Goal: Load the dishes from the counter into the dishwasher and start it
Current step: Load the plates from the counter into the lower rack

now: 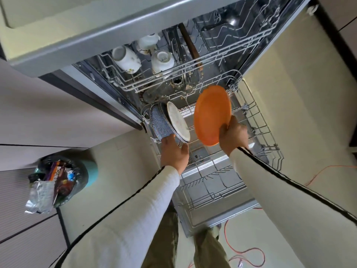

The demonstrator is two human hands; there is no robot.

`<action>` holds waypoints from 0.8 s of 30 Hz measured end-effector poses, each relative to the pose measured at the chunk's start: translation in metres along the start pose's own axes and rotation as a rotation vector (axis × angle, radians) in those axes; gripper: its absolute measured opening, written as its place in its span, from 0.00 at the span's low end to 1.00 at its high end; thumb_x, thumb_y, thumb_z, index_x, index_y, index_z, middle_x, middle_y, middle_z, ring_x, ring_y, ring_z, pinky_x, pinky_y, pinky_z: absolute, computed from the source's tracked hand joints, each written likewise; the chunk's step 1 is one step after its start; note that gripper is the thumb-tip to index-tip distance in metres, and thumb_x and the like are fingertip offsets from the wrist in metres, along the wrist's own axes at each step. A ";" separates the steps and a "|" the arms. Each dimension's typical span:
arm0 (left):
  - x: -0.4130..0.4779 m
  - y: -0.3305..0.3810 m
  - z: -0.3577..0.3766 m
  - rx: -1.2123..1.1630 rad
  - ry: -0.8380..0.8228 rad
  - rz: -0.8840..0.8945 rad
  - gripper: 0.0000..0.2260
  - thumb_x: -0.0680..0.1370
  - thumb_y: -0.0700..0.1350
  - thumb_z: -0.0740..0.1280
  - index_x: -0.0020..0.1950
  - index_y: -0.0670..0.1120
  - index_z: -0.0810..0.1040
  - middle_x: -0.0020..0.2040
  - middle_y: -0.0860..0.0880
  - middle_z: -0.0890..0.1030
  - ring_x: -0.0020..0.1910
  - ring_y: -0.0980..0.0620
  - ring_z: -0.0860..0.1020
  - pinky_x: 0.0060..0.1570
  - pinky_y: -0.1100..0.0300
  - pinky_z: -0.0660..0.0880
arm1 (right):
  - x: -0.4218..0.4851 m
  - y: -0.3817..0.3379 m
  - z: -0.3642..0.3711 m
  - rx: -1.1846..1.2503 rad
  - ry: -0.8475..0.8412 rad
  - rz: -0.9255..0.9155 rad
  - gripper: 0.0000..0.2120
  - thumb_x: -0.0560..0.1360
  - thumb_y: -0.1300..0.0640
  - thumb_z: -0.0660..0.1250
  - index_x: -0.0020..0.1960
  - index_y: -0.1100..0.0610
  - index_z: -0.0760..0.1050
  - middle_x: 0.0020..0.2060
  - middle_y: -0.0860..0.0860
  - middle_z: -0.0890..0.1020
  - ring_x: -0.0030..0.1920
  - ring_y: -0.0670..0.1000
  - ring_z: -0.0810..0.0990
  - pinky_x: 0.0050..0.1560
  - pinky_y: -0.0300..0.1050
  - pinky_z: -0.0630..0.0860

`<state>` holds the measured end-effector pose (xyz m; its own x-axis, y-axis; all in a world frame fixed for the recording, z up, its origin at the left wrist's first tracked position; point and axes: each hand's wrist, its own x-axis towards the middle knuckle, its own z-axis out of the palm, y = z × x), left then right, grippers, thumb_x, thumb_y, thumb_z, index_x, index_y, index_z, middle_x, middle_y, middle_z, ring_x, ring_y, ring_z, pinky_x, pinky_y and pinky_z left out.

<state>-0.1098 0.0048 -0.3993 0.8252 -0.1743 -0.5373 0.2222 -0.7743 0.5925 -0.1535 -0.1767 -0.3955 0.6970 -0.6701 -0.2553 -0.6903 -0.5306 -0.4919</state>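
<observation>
The dishwasher stands open below me with its lower rack (257, 120) pulled out. An orange plate (211, 115) hangs on edge over that rack, and my right hand (233, 135) grips its near rim. At the rack's left side stand a speckled blue plate (161, 123) and a white plate (177, 121), both upright. My left hand (174, 150) touches the lower edges of those two plates; its finger pose is hard to make out. The upper rack (193, 60) holds three white cups (126, 59) upside down.
The grey counter edge (96, 39) runs above the dishwasher. A teal bin (90, 171) stuffed with wrappers stands on the floor at the left. An orange cable (249, 250) trails over the floor near my feet. The near half of the lower rack holds no dishes.
</observation>
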 end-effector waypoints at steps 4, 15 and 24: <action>0.022 -0.023 -0.006 0.293 -0.013 0.155 0.29 0.78 0.46 0.66 0.77 0.42 0.60 0.77 0.43 0.60 0.75 0.41 0.60 0.73 0.48 0.62 | 0.009 -0.017 0.023 -0.351 -0.115 -0.218 0.15 0.82 0.59 0.54 0.67 0.61 0.64 0.48 0.60 0.81 0.44 0.64 0.83 0.42 0.58 0.79; 0.064 -0.028 -0.004 0.457 -0.101 0.283 0.35 0.80 0.49 0.65 0.81 0.46 0.49 0.82 0.49 0.45 0.80 0.47 0.47 0.78 0.52 0.48 | 0.017 -0.023 0.086 -0.457 -0.190 -0.289 0.26 0.82 0.57 0.56 0.77 0.61 0.54 0.59 0.57 0.78 0.48 0.64 0.83 0.43 0.59 0.79; 0.076 -0.028 0.000 0.371 -0.088 0.355 0.33 0.80 0.41 0.63 0.81 0.44 0.51 0.82 0.49 0.46 0.80 0.50 0.47 0.78 0.54 0.51 | 0.033 -0.019 0.134 -0.531 -0.512 -0.094 0.27 0.79 0.59 0.57 0.75 0.64 0.53 0.64 0.61 0.73 0.59 0.64 0.78 0.54 0.58 0.77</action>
<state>-0.0533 0.0138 -0.4568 0.7658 -0.5036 -0.3998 -0.2760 -0.8190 0.5030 -0.0912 -0.1189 -0.5058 0.6713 -0.3530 -0.6517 -0.5342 -0.8400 -0.0952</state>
